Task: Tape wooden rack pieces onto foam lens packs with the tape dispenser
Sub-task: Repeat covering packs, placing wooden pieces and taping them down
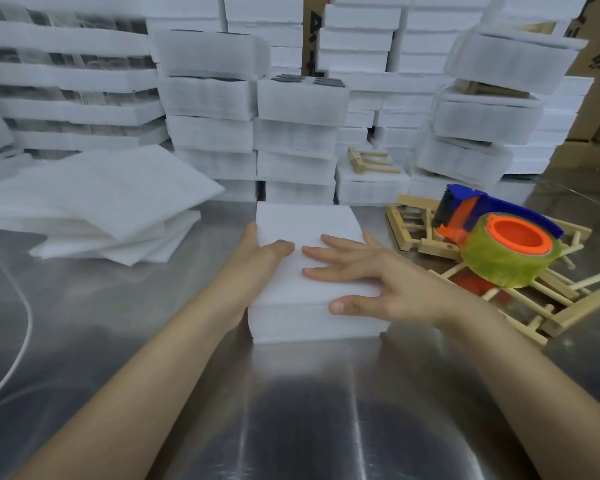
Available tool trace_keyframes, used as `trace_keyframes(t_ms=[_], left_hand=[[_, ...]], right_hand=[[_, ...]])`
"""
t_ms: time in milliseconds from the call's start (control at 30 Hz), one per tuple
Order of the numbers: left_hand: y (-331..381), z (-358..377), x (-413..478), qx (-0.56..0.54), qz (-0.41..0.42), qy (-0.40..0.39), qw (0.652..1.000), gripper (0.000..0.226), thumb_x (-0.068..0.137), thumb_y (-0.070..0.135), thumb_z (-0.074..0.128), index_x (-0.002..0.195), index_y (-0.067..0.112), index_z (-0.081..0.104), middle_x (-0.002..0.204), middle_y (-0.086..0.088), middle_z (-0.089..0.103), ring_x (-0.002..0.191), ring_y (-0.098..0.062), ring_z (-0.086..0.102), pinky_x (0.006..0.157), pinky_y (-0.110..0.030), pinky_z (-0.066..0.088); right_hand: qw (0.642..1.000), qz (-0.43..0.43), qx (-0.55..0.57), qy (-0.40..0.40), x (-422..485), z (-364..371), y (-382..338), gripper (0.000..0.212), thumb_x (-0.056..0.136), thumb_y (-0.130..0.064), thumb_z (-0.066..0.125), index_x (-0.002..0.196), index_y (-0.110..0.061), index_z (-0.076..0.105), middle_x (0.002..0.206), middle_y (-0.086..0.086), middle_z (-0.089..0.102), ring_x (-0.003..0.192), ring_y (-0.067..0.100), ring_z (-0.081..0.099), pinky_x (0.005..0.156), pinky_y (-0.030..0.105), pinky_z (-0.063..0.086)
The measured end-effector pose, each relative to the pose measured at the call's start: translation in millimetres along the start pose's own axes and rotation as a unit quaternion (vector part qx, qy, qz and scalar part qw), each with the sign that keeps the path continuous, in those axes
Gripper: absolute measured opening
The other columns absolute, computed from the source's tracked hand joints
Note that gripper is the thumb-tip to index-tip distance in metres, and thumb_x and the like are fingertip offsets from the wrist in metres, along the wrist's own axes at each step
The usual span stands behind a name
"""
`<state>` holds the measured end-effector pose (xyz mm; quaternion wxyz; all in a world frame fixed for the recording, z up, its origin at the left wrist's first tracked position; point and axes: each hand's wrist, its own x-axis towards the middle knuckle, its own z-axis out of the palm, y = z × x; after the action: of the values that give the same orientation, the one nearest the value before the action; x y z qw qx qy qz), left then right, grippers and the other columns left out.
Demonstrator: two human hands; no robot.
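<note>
Currently: one foam lens pack (307,221) lies flat at centre of the steel table (291,410), directly ahead of the person. Its top is bare white foam, with no rack piece and no tape visible on it.

Hands: left hand (260,258) is against the pack's left side, fingers straight along the edge, thumb laid over the top. It steadies rather than grasps. Right hand (378,271) lies flat on top, fingers spread and straight, thumb at the near edge. Neither hand holds a tool.

Tape dispenser (492,216) (blue and orange, yellowish roll) rests unheld just right of the pack, on a loose pile of wooden rack pieces (565,313). One more rack (371,161) lies on a low foam pack behind.

Judgement on progress: for this pack the cycle is at its start, at the positioning or squaring stage. Left to do: fetch a rack from the pile, seat it on the foam, pick up the dispenser, tape it down.

Batch: tilted stacks at right rear (482,123) show wood between foam layers, so probably finished units. Whether the tall white stacks (291,105) behind are done or waiting, I cannot tell. Loose foam sheets (94,195) are piled at left, with a white cable (26,323) beyond.
</note>
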<state>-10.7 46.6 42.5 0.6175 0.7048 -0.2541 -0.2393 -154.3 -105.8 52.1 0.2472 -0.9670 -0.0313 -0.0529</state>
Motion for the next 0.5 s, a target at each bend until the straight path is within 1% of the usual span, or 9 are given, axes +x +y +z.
trace_keyframes(t_ms=[67,167,233,267,333,367,400,433,500], left_hand=[[-3,0,-1,0.021,0.019,-0.001,1.000,0.035,0.092,0.027,0.057,0.126,0.031,0.048,0.112,0.018,0.061,0.096,0.001,0.060,0.069,-0.019,0.044],[-5,-1,-1,0.050,0.030,-0.001,0.998,0.036,0.092,0.029,0.057,0.127,0.030,0.049,0.113,0.017,0.062,0.098,0.001,0.059,0.071,-0.018,0.043],[-6,-2,1,0.070,0.033,-0.011,0.997,0.034,0.092,0.032,0.056,0.125,0.029,0.049,0.112,0.019,0.061,0.096,0.004,0.058,0.069,-0.016,0.041],[-6,-2,2,0.083,0.034,-0.016,0.996,0.032,0.092,0.033,0.056,0.123,0.030,0.049,0.110,0.021,0.060,0.094,0.008,0.055,0.068,-0.014,0.039],[-6,-2,4,0.107,0.031,-0.017,0.994,0.025,0.093,0.036,0.053,0.115,0.033,0.042,0.105,0.026,0.054,0.087,0.015,0.049,0.065,-0.007,0.034],[-6,-2,4,0.114,0.030,-0.016,0.993,0.027,0.093,0.037,0.052,0.116,0.036,0.037,0.105,0.026,0.052,0.086,0.012,0.049,0.063,-0.005,0.032],[-7,-2,5,0.115,0.030,-0.015,0.993,0.031,0.094,0.037,0.052,0.121,0.036,0.036,0.105,0.026,0.051,0.087,0.008,0.050,0.063,-0.005,0.030],[-8,-2,6,0.111,0.026,-0.015,0.993,0.035,0.094,0.037,0.051,0.125,0.036,0.035,0.101,0.027,0.049,0.085,0.008,0.049,0.062,-0.006,0.030],[-9,-1,8,0.101,0.014,-0.013,0.995,0.032,0.094,0.036,0.051,0.120,0.039,0.033,0.088,0.034,0.041,0.073,0.019,0.045,0.058,-0.006,0.032]], right_hand=[[1.000,0.006,0.005,-0.005,0,-1,-3,0.049,0.083,-0.061,0.054,0.131,-0.057,0.044,0.150,-0.033,0.027,0.144,-0.009,0.007,0.119,0.053,-0.007],[1.000,0.024,-0.017,-0.008,1,-5,-9,0.048,0.083,-0.065,0.051,0.129,-0.059,0.042,0.150,-0.033,0.026,0.143,-0.010,0.008,0.120,0.051,-0.007],[0.995,0.016,-0.089,0.029,1,-1,-14,0.047,0.087,-0.067,0.047,0.132,-0.054,0.045,0.152,-0.028,0.028,0.144,-0.007,0.013,0.121,0.047,-0.006],[0.988,0.001,-0.142,0.051,2,4,-17,0.051,0.088,-0.065,0.043,0.136,-0.048,0.045,0.154,-0.023,0.026,0.144,-0.004,0.015,0.121,0.044,-0.005],[0.972,-0.019,-0.228,0.058,5,16,-24,0.063,0.089,-0.067,0.037,0.146,-0.039,0.036,0.159,-0.016,0.016,0.147,0.003,0.013,0.122,0.039,-0.001],[0.968,-0.012,-0.246,0.047,7,20,-26,0.068,0.090,-0.070,0.033,0.150,-0.038,0.029,0.160,-0.015,0.010,0.148,0.005,0.010,0.122,0.037,0.002],[0.967,0.000,-0.252,0.038,8,23,-27,0.070,0.090,-0.071,0.028,0.151,-0.038,0.023,0.161,-0.015,0.006,0.148,0.006,0.009,0.122,0.034,0.003],[0.966,0.011,-0.255,0.031,8,23,-27,0.070,0.090,-0.071,0.024,0.152,-0.040,0.018,0.161,-0.015,0.005,0.148,0.006,0.008,0.121,0.032,0.004],[0.966,0.022,-0.256,0.024,9,21,-25,0.068,0.089,-0.071,0.018,0.151,-0.043,0.014,0.161,-0.014,0.006,0.148,0.006,0.007,0.119,0.028,0.003]])
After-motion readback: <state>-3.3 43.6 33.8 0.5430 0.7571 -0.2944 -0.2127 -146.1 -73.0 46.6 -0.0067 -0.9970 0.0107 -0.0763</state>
